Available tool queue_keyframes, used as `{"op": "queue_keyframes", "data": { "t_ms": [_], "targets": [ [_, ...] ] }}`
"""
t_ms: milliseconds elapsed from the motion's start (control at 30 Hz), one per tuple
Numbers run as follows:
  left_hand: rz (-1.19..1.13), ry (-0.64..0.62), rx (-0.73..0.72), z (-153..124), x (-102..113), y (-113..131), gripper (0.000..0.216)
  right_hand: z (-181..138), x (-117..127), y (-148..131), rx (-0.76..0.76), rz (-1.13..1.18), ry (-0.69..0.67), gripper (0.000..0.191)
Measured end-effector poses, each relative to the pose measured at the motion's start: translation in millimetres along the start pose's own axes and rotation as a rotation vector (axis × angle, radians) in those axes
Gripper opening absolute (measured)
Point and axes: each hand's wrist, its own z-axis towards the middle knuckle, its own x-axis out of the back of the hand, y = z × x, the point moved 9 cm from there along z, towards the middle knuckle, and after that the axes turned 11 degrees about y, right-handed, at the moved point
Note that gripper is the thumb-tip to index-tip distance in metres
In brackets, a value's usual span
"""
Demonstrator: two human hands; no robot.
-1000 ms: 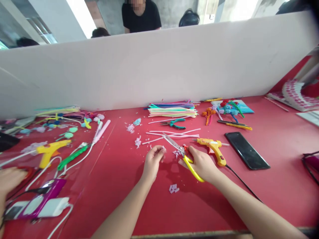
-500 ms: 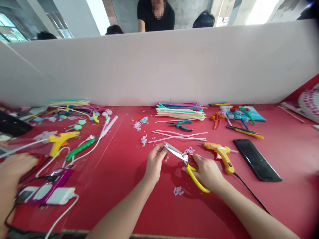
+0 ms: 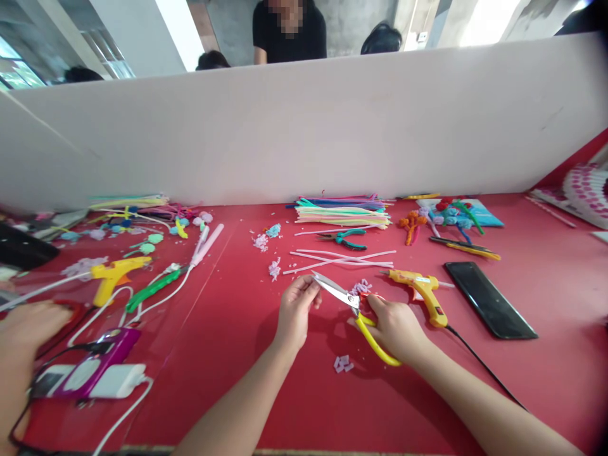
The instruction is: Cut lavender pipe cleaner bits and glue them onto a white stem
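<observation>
My right hand (image 3: 398, 328) grips a pair of scissors (image 3: 336, 291) with yellow and red handles. Its blades point left and up, the tips at the fingers of my left hand (image 3: 295, 309). That hand is closed in a pinch; whatever lies between its thumb and fingers is too small or hidden to make out. Short lilac cut pieces (image 3: 342, 363) lie in a small group below the scissors. Another lilac heap (image 3: 361, 287) is just behind the blades. Beyond my hands, several pale pink pipe cleaners (image 3: 342, 259) lie crossed on the red table (image 3: 228, 380).
Teal-handled pliers (image 3: 349, 239) lie before a pipe cleaner bundle (image 3: 342, 214). On the right are a yellow glue gun (image 3: 422, 291), a black phone (image 3: 490, 301) and a cutter knife (image 3: 465, 247). At left, a co-worker's hand (image 3: 38, 323) is near another glue gun (image 3: 111, 275) and a purple power strip (image 3: 102, 364).
The view has shifted slightly. My hands and the scissors keep nearly the same pose, with the blade tips still at my left fingers.
</observation>
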Motion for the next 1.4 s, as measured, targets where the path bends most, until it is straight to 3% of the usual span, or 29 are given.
{"op": "queue_keyframes", "data": {
  "t_ms": [667,933,1033,1167,1300,1400],
  "targets": [
    [0.000,-0.014,0.001,0.7,-0.3,1.9,0.013,-0.5,-2.2,-0.6,-0.012,0.062,-0.006,0.037],
    [0.063,-0.020,0.007,1.1,0.3,-1.7,0.015,2.7,-0.6,6.6,-0.165,0.253,0.000,0.027],
    [0.141,-0.092,0.055,-2.8,-7.0,-10.9,0.017,7.4,-0.2,8.4,-0.267,0.391,0.012,0.027],
    [0.285,-0.307,0.140,-17.1,-26.8,-26.5,0.018,10.7,-1.6,5.0,-0.367,0.635,-0.034,0.025],
    [0.376,-0.479,0.178,-30.6,-39.6,-34.9,0.019,8.7,-1.3,-1.1,-0.415,0.832,-0.122,0.015],
    [0.416,-0.539,0.185,-34.5,-41.8,-38.5,0.021,7.7,-1.0,-4.0,-0.412,0.906,-0.152,0.011]
  ]
}}
